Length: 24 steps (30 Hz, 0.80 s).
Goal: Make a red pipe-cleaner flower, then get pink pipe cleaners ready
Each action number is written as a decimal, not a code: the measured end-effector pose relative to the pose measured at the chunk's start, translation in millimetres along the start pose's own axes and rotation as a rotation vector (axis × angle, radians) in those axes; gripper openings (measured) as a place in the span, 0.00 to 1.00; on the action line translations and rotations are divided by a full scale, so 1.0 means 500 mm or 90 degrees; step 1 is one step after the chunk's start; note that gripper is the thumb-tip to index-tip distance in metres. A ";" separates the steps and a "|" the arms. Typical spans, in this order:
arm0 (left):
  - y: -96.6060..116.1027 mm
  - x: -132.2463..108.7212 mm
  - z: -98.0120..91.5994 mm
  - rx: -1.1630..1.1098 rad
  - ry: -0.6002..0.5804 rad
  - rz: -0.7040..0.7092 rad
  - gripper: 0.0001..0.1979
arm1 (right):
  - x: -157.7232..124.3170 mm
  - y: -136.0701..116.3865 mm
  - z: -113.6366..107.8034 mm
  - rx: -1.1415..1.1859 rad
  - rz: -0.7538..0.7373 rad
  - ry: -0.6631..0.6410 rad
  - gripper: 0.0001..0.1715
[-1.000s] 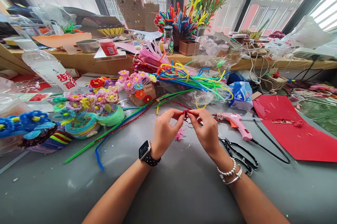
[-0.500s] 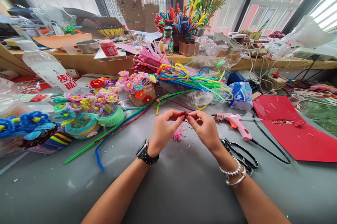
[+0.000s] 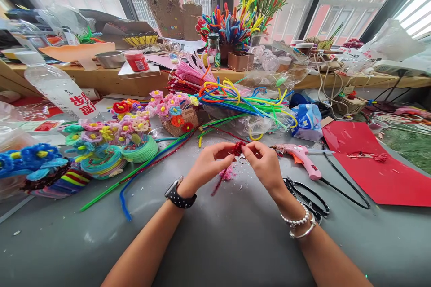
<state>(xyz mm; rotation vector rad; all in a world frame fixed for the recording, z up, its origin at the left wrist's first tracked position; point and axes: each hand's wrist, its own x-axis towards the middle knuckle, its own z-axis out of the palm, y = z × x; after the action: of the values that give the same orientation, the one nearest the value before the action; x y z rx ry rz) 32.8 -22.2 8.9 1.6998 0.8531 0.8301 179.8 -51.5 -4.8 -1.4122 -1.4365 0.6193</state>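
A small red tinsel pipe-cleaner flower (image 3: 237, 147) is between my hands, above the grey table (image 3: 215, 242). Its thin red stem (image 3: 218, 183) slants down to the left, partly behind my left thumb. My right hand (image 3: 264, 161) pinches the flower's right side between thumb and fingers. Thumb and forefinger of my left hand (image 3: 205, 165) are apart, their tips close to the flower's left side; whether they touch it is unclear. Below lies a pink fuzzy tuft (image 3: 228, 173), with a small ring (image 3: 243, 160) by my right fingers.
Right of my hands lie a pink glue gun (image 3: 305, 161), black-handled scissors (image 3: 308, 197) and red card (image 3: 373, 161). Pipe-cleaner flower pots (image 3: 139, 147) stand on the left. Loose pipe cleaners (image 3: 249, 100) are heaped behind, and a plastic bottle (image 3: 55, 85) leans at the left.
My left hand has shifted slightly left, and its thumb and forefinger have parted. The red flower and its slanting stem now show, where before fingertips mostly covered them. My right hand keeps its pinch.
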 end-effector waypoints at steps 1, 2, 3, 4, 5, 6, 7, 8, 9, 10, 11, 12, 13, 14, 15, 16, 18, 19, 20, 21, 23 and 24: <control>0.003 0.000 -0.004 -0.032 -0.031 -0.019 0.15 | 0.002 -0.001 -0.004 0.014 0.017 -0.016 0.13; 0.005 0.000 -0.007 -0.055 -0.052 -0.033 0.15 | 0.003 -0.002 -0.007 0.022 0.027 -0.028 0.14; 0.006 -0.001 -0.008 -0.068 -0.059 -0.042 0.15 | 0.004 -0.003 -0.008 0.024 0.031 -0.037 0.15; 0.007 -0.001 -0.009 -0.076 -0.053 -0.049 0.14 | 0.004 -0.004 -0.009 0.021 0.027 -0.042 0.15; 0.006 -0.001 -0.009 -0.085 -0.038 -0.055 0.13 | 0.003 -0.005 -0.009 0.015 0.017 -0.040 0.16; 0.005 0.000 -0.009 -0.097 -0.021 -0.064 0.13 | 0.002 -0.006 -0.009 0.004 -0.004 -0.024 0.15; 0.003 0.000 -0.008 -0.115 -0.003 -0.075 0.12 | 0.001 -0.006 -0.008 -0.014 -0.035 0.007 0.14; 0.000 0.001 -0.008 -0.137 0.012 -0.088 0.12 | -0.001 -0.006 -0.007 -0.039 -0.077 0.046 0.12; -0.003 0.001 -0.008 -0.162 0.025 -0.101 0.12 | -0.002 -0.006 -0.006 -0.072 -0.129 0.087 0.11; -0.007 0.001 -0.009 -0.185 0.033 -0.113 0.12 | -0.003 -0.006 -0.006 -0.110 -0.187 0.120 0.11; -0.010 0.002 -0.009 -0.204 0.037 -0.120 0.12 | -0.003 -0.004 -0.005 -0.151 -0.245 0.139 0.11; -0.013 0.002 -0.009 -0.220 0.038 -0.123 0.12 | -0.004 -0.003 -0.004 -0.190 -0.297 0.142 0.11; -0.014 0.002 -0.008 -0.232 0.038 -0.122 0.12 | -0.004 -0.001 -0.002 -0.223 -0.340 0.134 0.11; -0.014 0.002 -0.008 -0.238 0.036 -0.119 0.11 | -0.005 0.001 -0.001 -0.249 -0.370 0.124 0.11; -0.013 0.002 -0.006 -0.240 0.035 -0.114 0.11 | -0.006 0.003 0.001 -0.269 -0.388 0.116 0.12; -0.011 0.002 -0.005 -0.235 0.034 -0.110 0.11 | -0.006 0.004 0.003 -0.284 -0.395 0.113 0.12; -0.007 0.002 -0.002 -0.212 0.036 -0.104 0.10 | -0.007 0.007 0.006 -0.300 -0.396 0.117 0.12; -0.005 0.002 -0.001 -0.197 0.038 -0.100 0.10 | -0.007 0.009 0.006 -0.305 -0.393 0.121 0.12; -0.004 0.002 0.000 -0.184 0.039 -0.095 0.10 | -0.006 0.010 0.007 -0.305 -0.391 0.125 0.11; -0.004 0.002 0.001 -0.174 0.040 -0.088 0.10 | -0.006 0.011 0.007 -0.300 -0.388 0.126 0.11; -0.004 0.002 0.001 -0.162 0.038 -0.072 0.10 | -0.005 0.012 0.006 -0.272 -0.376 0.123 0.10; -0.005 0.002 0.000 -0.158 0.034 -0.064 0.10 | -0.004 0.011 0.004 -0.250 -0.365 0.120 0.10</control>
<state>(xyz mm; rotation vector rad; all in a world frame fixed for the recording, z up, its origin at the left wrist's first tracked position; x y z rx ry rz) 33.0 -21.0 6.6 1.4126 0.8291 0.8774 179.9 -51.6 -11.1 -1.2146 -1.7626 -0.1639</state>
